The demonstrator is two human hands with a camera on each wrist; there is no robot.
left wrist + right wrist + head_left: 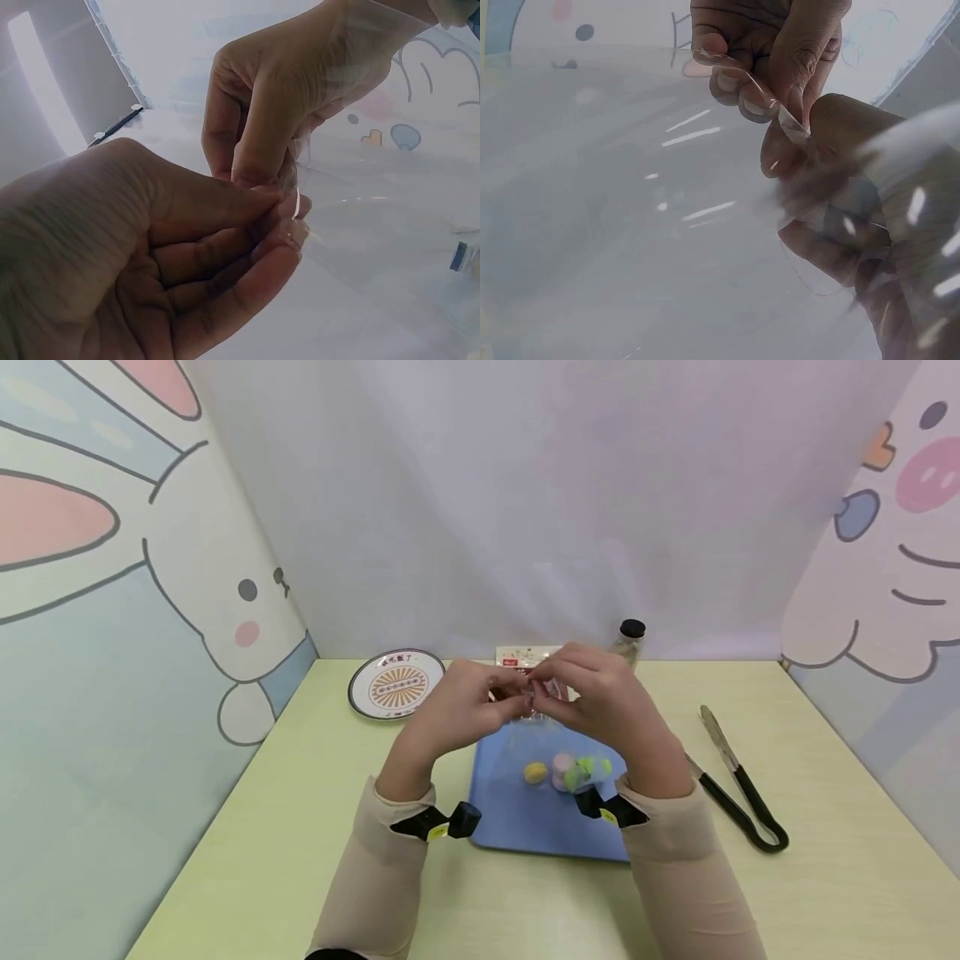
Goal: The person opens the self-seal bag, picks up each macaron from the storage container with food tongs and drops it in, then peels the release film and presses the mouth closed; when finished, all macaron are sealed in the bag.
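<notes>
Both hands meet above a blue tray. My left hand pinches the edge of a clear plastic bag between thumb and fingers. Fingertip to fingertip with it, my right hand pinches the same edge, as the left wrist view also shows. The clear film spreads wide across the right wrist view. Below the hands are a yellow macaron, a pink one and a bright green one; the right wrist partly hides this group. Whether they lie inside the bag or on the tray, I cannot tell.
A patterned white plate lies at the back left. Black-handled tongs rest right of the tray. Behind the hands stand a black-capped bottle and a printed packet, both partly covered.
</notes>
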